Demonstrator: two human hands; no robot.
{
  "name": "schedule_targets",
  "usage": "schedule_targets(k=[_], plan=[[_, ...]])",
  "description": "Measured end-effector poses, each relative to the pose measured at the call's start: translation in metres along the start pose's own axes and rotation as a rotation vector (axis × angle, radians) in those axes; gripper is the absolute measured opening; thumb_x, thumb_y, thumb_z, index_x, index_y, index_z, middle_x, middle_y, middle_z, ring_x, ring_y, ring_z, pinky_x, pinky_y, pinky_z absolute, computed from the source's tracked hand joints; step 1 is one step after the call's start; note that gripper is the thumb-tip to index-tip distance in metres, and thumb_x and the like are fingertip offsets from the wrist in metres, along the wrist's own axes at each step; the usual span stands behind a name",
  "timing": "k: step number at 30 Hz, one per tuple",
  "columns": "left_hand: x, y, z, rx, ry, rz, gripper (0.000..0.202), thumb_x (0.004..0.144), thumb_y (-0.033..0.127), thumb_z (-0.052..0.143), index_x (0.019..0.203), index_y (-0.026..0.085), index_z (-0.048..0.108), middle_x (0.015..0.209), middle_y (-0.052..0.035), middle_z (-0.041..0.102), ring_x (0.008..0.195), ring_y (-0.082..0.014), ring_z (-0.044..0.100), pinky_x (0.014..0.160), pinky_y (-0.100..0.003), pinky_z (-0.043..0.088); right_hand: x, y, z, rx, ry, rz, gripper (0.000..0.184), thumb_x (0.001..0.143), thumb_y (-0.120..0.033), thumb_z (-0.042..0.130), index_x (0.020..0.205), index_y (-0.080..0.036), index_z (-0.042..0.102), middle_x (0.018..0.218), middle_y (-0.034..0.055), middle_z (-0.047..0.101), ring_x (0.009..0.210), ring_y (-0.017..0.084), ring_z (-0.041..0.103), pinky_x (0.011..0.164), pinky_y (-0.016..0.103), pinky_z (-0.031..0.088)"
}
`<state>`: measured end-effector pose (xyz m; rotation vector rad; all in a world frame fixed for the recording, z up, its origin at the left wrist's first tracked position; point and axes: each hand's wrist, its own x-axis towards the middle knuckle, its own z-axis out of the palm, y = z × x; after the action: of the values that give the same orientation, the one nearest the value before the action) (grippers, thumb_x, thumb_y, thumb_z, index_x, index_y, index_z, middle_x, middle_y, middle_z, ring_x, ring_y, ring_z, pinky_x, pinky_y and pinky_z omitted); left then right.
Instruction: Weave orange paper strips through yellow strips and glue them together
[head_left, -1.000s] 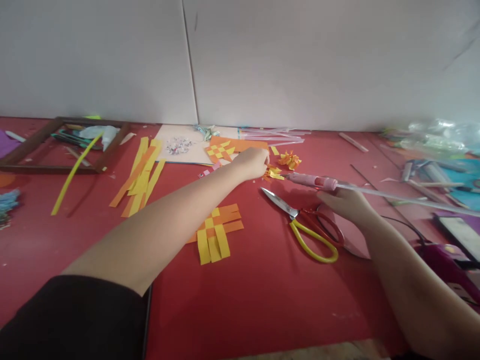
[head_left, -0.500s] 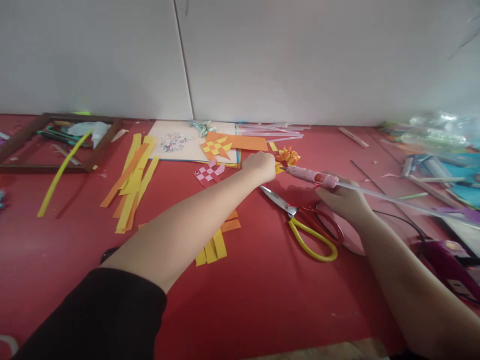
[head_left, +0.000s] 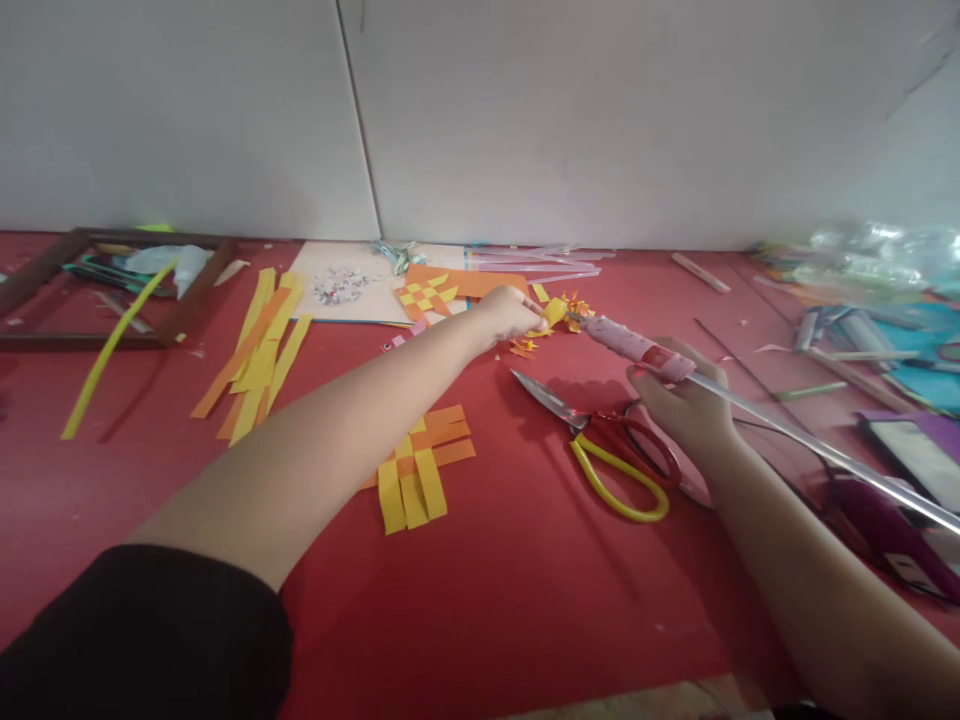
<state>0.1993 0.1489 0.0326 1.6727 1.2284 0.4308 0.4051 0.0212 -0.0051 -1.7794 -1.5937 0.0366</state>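
Observation:
My right hand (head_left: 686, 395) is wrapped round a pink hot glue gun (head_left: 634, 345) with a long clear glue stick (head_left: 810, 438) running out of its back. The gun's nozzle points left, at a yellow paper piece (head_left: 554, 314). My left hand (head_left: 508, 312) reaches across, fingers closed at the edge of that paper. Frilly orange and yellow paper (head_left: 576, 304) is just beyond the nozzle. Below the hands lie scissors (head_left: 581, 430) with one red and one yellow handle, blades partly apart. A woven yellow and orange paper piece (head_left: 416, 465) rests by my left forearm.
Yellow and orange paper strips (head_left: 259, 345) lie left of my arm. A woven paper fish (head_left: 427, 295) and an orange sheet (head_left: 480, 283) rest near a white board (head_left: 322, 255). A brown frame (head_left: 206, 290) stands far left. Plastic and scraps (head_left: 870, 265) crowd the right.
My left hand has turned and moved slightly left and up, showing its fingertips at the yellow paper. The glue gun has tilted a little, its back end lower. The view has shifted slightly.

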Motion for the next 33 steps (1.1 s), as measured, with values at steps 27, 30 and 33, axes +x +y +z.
schedule_targets(k=[27, 30, 33], plan=[[-0.029, -0.001, -0.001, -0.202, 0.042, -0.036, 0.017, 0.075, 0.018, 0.074, 0.091, 0.016, 0.069, 0.083, -0.0054, 0.069, 0.069, -0.0125, 0.059, 0.058, -0.025, 0.043, -0.011, -0.012, -0.006, -0.122, 0.037, -0.163, 0.026, 0.071, -0.024, 0.050, 0.091, -0.025, 0.066, 0.082, 0.0024, 0.068, 0.073, 0.020, 0.063, 0.067, 0.031, 0.048], [-0.029, -0.002, -0.003, -0.131, 0.069, -0.021, 0.016, 0.079, 0.020, 0.070, 0.094, 0.016, 0.068, 0.090, -0.0068, 0.071, 0.074, -0.0142, 0.061, 0.061, -0.026, 0.045, -0.008, -0.008, -0.006, -0.191, 0.046, -0.214, 0.029, 0.068, -0.021, 0.051, 0.092, -0.024, 0.067, 0.086, 0.0041, 0.070, 0.078, 0.021, 0.065, 0.073, 0.032, 0.049], [-0.025, -0.005, -0.003, -0.026, 0.094, -0.013, 0.019, 0.080, 0.021, 0.067, 0.098, 0.015, 0.067, 0.089, -0.0083, 0.071, 0.074, -0.0173, 0.063, 0.062, -0.028, 0.047, -0.004, -0.002, -0.007, -0.255, 0.068, -0.256, 0.030, 0.066, -0.019, 0.053, 0.091, -0.022, 0.069, 0.088, 0.0055, 0.072, 0.080, 0.022, 0.065, 0.076, 0.032, 0.050]])
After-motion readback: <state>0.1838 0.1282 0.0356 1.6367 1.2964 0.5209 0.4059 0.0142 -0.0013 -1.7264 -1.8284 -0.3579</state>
